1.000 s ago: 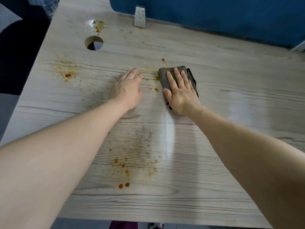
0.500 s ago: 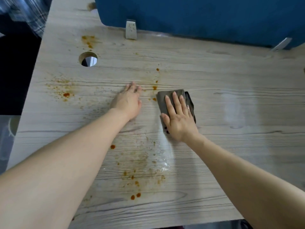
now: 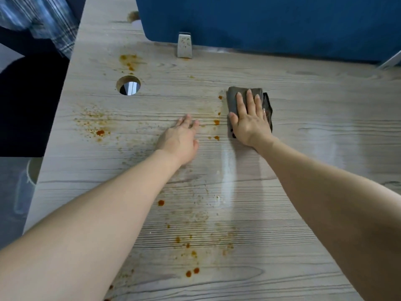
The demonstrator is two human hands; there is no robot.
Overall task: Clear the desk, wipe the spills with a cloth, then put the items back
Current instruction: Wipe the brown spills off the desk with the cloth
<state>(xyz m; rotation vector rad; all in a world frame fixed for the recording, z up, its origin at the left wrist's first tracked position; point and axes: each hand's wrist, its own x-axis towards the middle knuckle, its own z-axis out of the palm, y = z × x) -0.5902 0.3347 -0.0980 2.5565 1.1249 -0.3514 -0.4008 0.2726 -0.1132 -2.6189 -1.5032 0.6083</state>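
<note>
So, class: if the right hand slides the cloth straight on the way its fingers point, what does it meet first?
Bare desk lies ahead of the right hand and grey cloth; then, probably, the blue partition.

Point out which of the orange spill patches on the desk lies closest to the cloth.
The short column of orange drops just left of the cloth, between the two hands. The patches by the round hole, at the left edge and near the front edge all lie farther off.

The desk [image 3: 303, 148] is pale grey woodgrain, speckled with orange-red spills [image 3: 100, 132]. The cloth [image 3: 233, 98] is dark grey. The far divider [image 3: 271, 22] is deep blue.
</note>
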